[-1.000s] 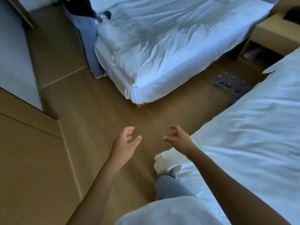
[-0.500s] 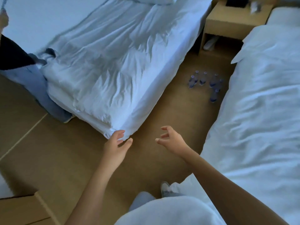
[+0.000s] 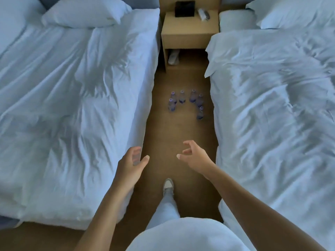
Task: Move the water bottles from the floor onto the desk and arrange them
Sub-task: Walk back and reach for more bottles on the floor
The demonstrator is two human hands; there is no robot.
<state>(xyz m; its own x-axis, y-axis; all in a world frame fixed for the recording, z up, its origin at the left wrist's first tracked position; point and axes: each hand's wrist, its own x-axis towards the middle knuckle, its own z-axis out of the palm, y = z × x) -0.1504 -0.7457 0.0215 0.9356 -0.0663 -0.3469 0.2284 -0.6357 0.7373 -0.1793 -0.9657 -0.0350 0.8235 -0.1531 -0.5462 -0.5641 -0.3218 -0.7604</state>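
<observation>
Several small clear water bottles (image 3: 186,101) with purple caps stand upright in a loose cluster on the brown floor (image 3: 172,134), in the aisle between two beds. My left hand (image 3: 131,163) hovers in front of me at the left bed's edge, fingers loosely curled and holding nothing. My right hand (image 3: 194,156) is held out beside it, fingers spread and slightly bent, also holding nothing. Both hands are well short of the bottles. No desk is in view.
A white bed (image 3: 72,96) flanks the aisle on the left and another white bed (image 3: 272,105) on the right. A wooden nightstand (image 3: 188,36) closes the far end, with a black box (image 3: 184,8) on top. My foot (image 3: 167,185) is on the floor.
My view has swung round to face straight down the aisle. The bottles now lie ahead in the centre. Another person at the left bed's corner has left the view. Both hands stay empty.
</observation>
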